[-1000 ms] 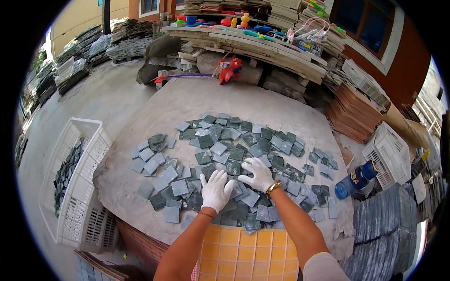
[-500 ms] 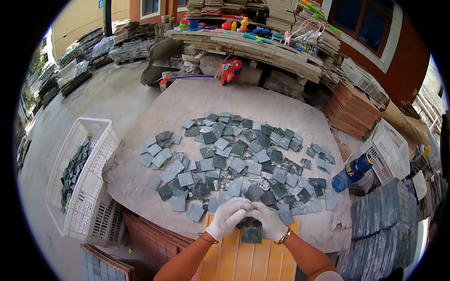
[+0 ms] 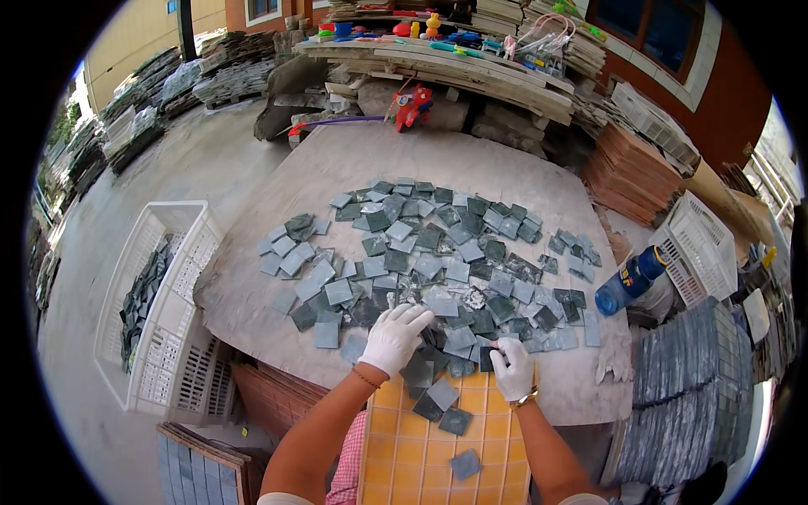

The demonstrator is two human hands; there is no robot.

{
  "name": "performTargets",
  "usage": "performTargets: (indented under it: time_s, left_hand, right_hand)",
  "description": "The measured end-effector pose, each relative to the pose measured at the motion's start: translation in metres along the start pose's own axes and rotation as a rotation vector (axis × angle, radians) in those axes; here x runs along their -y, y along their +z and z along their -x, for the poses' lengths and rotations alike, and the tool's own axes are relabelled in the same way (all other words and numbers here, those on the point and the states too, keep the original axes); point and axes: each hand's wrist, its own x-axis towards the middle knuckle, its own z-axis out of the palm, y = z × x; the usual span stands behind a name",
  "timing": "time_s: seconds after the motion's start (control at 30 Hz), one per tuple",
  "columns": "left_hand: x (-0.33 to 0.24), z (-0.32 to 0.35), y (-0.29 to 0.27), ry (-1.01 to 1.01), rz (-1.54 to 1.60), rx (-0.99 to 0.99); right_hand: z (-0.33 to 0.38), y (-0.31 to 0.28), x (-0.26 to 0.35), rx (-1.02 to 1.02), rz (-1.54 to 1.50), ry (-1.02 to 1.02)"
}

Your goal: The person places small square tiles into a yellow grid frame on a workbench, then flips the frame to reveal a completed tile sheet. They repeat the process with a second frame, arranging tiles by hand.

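My left hand, in a white glove, lies over the near edge of a pile of square grey and green stone tiles, its fingers stretched out and touching tiles. My right hand, gloved too, pinches a dark stone tile at the pile's near right side. Below the hands is a yellow gridded tray. Several loose tiles lie on its upper part, among them a grey tile and a dark green tile. A single grey tile rests lower down.
The pile spreads over a pale board table. A blue bottle stands at its right edge. White crates holding tiles are at left; another white crate is at right. Stacked slate stands near right. Toys sit behind.
My hands were together above the tray's top edge around dark tiles; now they are apart, left on the pile, right pinching a tile. Several tiles now lie spread on the tray.
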Motion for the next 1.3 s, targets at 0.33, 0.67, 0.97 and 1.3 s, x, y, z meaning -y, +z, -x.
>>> performTargets:
  time_s: [0.33,0.67,0.97,1.3]
  left_hand:
    - [0.049,0.018,-0.046,-0.452,0.374,0.037]
    - [0.255,0.158,-0.365,-1.115,-0.502,-0.664]
    - [0.066,0.05,-0.046,-0.237,-0.353,0.147]
    - [-0.031,0.058,0.034,-0.159,0.134,-0.053]
  right_hand:
    - [0.003,0.006,0.003,-0.055,0.005,-0.063]
    - [0.001,0.006,0.009,0.017,-0.032,-0.01]
    - [-0.084,0.034,-0.016,0.168,0.556,-0.347]
    - [-0.026,0.033,0.034,0.41,0.137,-0.219]
